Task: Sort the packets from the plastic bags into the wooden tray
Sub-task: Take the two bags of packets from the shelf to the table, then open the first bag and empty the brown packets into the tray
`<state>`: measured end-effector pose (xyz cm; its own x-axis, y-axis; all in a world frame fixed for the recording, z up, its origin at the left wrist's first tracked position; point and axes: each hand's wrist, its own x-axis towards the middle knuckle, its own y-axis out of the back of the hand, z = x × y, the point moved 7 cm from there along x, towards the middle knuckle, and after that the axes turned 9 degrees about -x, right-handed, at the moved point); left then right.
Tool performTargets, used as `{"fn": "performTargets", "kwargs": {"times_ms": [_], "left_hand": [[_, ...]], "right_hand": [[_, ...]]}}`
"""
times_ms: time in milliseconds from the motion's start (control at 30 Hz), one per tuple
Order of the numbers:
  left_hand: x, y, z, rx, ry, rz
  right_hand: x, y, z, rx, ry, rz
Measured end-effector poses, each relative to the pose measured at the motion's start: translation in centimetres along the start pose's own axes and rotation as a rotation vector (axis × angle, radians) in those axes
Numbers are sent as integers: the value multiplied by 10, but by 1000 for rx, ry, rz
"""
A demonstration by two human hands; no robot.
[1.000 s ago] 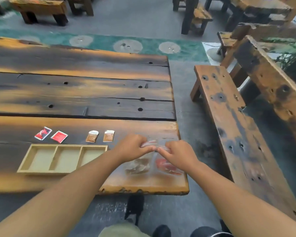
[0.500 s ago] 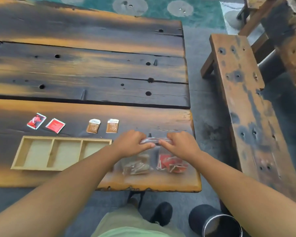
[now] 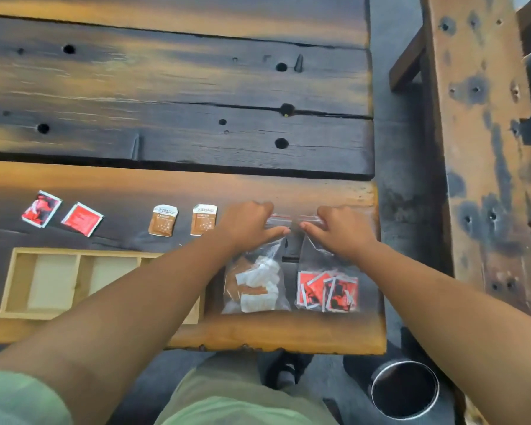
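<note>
At the near right corner of the worktop, 2 zip bags now lie flat and apart instead of bunched together. The left hand pinches the brown-packet bag by its seal in a narrow grip; the right hand likewise pinches the red-packet bag. The wooden tray, near left, looks empty; opening comes next.

- Both forearms are bare, with the left hand and right hand ungloved.
- A pale green short sleeve covers the left shoulder.
- Light olive trousers.
- A dark shoe.
</note>
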<state>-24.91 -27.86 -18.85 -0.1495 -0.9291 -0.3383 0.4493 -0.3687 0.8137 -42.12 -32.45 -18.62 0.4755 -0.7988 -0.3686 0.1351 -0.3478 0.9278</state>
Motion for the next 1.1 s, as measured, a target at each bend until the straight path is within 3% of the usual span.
{"fn": "performTargets", "kwargs": {"times_ms": [467, 733, 967, 1100], "left_hand": [[16, -9, -17, 35, 19, 38], [0, 6, -14, -21, 21, 164], [-42, 22, -11, -84, 94, 240], [-70, 18, -16, -246, 229, 242]], "right_hand": [[22, -24, 9, -9, -27, -27], [5, -6, 2, 36, 25, 31], [-25, 29, -18, -23, 69, 224], [-43, 29, -31, 135, 91, 191]]}}
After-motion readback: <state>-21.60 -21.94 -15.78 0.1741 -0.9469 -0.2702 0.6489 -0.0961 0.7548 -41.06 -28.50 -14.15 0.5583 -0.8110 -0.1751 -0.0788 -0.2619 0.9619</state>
